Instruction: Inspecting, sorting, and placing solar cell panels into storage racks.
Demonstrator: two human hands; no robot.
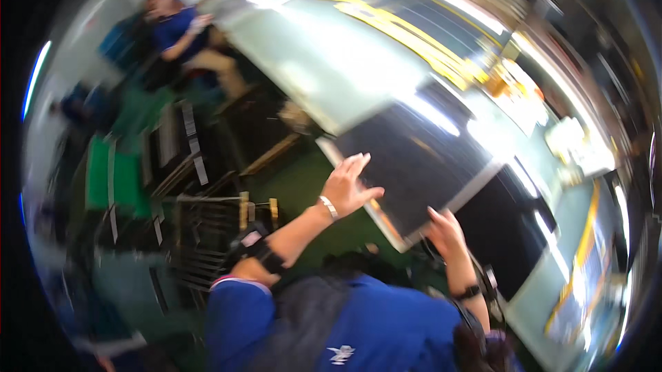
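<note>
A dark flat panel with a pale strip along its near edge lies on the light green table in front of me. My left hand is at the panel's near left edge, fingers stretched out and thumb apart, with nothing in it. Close to the panel's near right corner is my right hand; its fingers look extended and apart, and I see nothing held. Blur hides whether either hand touches the panel. A second dark panel lies to the right, beyond a grey strip.
The light green tabletop stretches far back, with yellow-edged frames on it. Dark stacked racks and a green block stand on the left. A seated person in blue is at the far left. White items lie at right.
</note>
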